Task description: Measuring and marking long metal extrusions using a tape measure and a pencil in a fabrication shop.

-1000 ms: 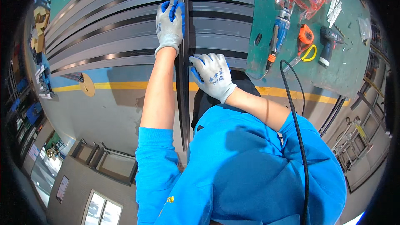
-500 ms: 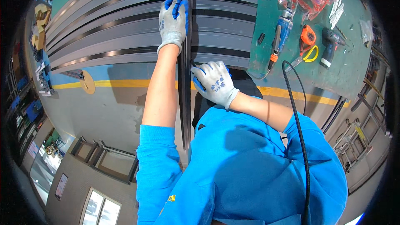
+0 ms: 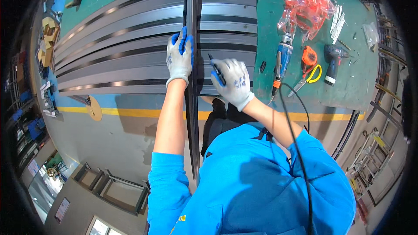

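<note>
My left hand, in a white glove with blue palm, grips the left side of a long dark metal profile. This profile lies crosswise over a row of parallel grey metal profiles and sticks out past the table's near edge. Just right of the bar, my right hand, gloved the same way, is closed round a black marker. The marker's tip points up and left, toward the long bar but apart from it.
On the green table at right lie a blue electric screwdriver, an orange tape measure, yellow-handled scissors, a cordless drill and crumpled red plastic. A black cable hangs before my right arm.
My right hand has moved up from the table's near edge to beside the long bar, and the marker now shows in it. My left hand still grips the bar.
</note>
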Available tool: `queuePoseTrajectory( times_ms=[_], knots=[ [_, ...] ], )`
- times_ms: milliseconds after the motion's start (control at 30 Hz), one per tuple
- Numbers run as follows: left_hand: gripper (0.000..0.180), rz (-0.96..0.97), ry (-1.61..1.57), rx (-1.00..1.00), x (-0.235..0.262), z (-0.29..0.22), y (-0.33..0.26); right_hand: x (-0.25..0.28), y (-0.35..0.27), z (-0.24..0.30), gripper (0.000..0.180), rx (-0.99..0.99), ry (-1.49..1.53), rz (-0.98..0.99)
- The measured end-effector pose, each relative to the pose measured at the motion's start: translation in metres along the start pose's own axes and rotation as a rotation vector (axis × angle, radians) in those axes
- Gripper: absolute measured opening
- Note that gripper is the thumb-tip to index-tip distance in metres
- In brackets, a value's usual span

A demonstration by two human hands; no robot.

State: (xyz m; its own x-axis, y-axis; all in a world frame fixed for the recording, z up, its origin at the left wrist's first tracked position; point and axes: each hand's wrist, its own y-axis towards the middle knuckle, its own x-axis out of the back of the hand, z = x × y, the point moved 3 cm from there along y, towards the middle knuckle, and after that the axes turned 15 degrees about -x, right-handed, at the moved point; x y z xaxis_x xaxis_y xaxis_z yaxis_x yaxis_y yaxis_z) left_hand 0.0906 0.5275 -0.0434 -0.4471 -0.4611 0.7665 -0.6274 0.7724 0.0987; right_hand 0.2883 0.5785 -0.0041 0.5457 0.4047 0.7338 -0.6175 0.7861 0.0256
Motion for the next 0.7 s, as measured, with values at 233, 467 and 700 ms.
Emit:
queuePoseTrajectory(
  times_ms=[233, 467, 700],
  knots=[
    [0.041, 0.007, 0.024, 0.005, 0.002, -0.006, 0.002, -0.009, 0.052, -0.005, 0.039, -0.076, 0.005, -0.12],
    [0.044, 0.014, 0.032, -0.007, 0.004, -0.007, 0.004, -0.029, 0.067, 0.007, 0.038, 0.015, -0.021, -0.106],
    [0.057, 0.242, 0.129, 0.053, 0.011, -0.033, 0.017, -0.018, 0.057, -0.007, 0.039, -0.045, -0.021, -0.167]
  ],
)
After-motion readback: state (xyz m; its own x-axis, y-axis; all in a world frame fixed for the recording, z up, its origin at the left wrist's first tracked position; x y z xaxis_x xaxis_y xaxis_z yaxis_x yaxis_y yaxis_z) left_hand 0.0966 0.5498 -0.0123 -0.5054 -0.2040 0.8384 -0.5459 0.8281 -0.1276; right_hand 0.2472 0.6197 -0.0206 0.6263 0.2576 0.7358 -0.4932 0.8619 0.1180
